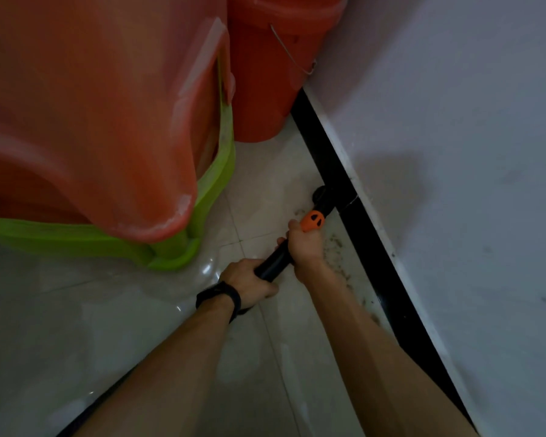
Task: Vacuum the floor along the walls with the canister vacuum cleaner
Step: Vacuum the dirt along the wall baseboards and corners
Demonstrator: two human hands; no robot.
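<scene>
Head view: the vacuum tube (275, 260) slants to the black baseboard (360, 222), its tip at the baseboard's foot; whether they touch is unclear. Dark dirt (338, 247) lies on the floor along the baseboard, beside the hands. Likely slips: pushing on along the baseboard would knock the tip into the orange bucket (265, 74) standing against it, or the dirt nearer the person gets skipped. The right hand (303, 244) wraps the tube just below its orange collar (312, 220). The left hand (249, 280) grips lower, fingers curled round it.
</scene>
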